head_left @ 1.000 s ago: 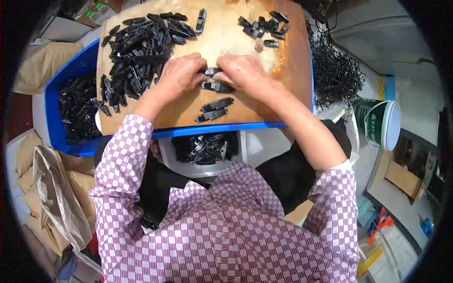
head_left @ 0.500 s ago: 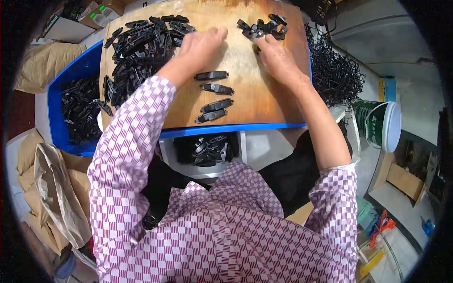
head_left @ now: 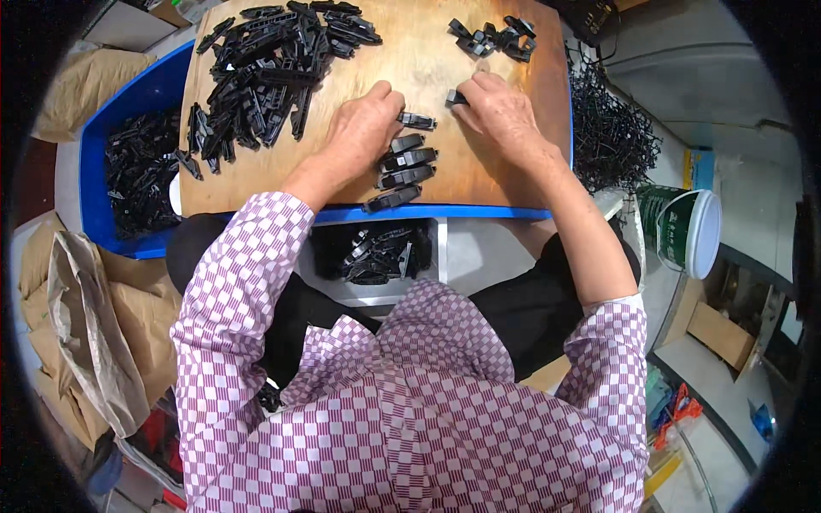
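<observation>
My left hand (head_left: 363, 128) is closed on one end of a long black plastic part (head_left: 419, 121), which lies sideways over the board. Just below it, several similar black pieces (head_left: 405, 176) form a row toward the near edge. My right hand (head_left: 500, 109) pinches a small, blocky black plastic piece (head_left: 456, 97) a little above the wood. The two held parts are apart. Beyond the right hand lies a small heap of blocky black pieces (head_left: 496, 38). A large pile of long black parts (head_left: 265, 77) covers the board's left side.
The wooden board (head_left: 522, 162) rests across a blue tub (head_left: 101, 192) containing more black parts. A white drawer-like box (head_left: 438, 256) with black pieces stands below the near edge. At the right are a tangle of thin black sprues (head_left: 611, 128) and a green bucket (head_left: 671, 224).
Both hands have come nearer to me, and each now holds a black piece. The row of parts has been drawn closer together, and several long parts now extend from the pile's far right side.
</observation>
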Tool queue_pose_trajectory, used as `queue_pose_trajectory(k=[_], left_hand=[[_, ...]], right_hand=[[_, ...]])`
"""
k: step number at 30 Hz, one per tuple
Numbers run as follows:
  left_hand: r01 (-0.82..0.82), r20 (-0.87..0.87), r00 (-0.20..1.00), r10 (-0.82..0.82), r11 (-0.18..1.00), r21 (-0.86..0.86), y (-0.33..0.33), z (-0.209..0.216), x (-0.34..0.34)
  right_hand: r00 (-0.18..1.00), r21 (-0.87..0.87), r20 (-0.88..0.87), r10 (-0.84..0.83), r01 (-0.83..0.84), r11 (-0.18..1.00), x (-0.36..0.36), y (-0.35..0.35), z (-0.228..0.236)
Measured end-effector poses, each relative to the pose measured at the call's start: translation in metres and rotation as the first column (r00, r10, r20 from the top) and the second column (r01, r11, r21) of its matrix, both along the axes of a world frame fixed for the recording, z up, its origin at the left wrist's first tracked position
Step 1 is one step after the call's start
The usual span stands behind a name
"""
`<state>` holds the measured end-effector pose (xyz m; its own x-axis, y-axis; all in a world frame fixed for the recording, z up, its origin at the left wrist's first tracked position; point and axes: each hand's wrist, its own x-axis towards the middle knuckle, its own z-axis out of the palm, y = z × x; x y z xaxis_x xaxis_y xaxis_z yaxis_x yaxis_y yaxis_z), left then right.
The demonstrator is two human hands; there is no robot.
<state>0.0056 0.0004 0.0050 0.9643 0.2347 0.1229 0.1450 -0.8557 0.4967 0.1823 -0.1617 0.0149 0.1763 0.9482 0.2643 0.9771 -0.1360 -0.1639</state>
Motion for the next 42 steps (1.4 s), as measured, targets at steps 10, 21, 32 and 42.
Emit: queue_pose_trajectory(k=[10,21,32,42], left_hand=[[0.023,-0.019,1.0,-0.024,0.998,-0.062,0.004,0.008,0.002],[0.069,0.002,0.998,-0.069,0.997,-0.038,0.005,0.005,0.002],[0.131,0.066,0.99,-0.128,0.991,-0.039,0.012,-0.005,0.004],[0.027,0.043,0.999,-0.029,0.999,0.044,-0.001,-0.009,-0.014]], right_hand=[[0.978,-0.255,-0.202,0.043,-0.095,0.962,-0.02,0.0,0.02],[0.981,-0.29,-0.194,0.011,-0.069,0.954,-0.029,0.004,0.034],[0.968,-0.249,-0.25,0.012,-0.077,0.966,-0.038,0.016,0.018],[0.91,-0.179,-0.415,-0.027,-0.052,0.982,-0.044,0.009,-0.007]])
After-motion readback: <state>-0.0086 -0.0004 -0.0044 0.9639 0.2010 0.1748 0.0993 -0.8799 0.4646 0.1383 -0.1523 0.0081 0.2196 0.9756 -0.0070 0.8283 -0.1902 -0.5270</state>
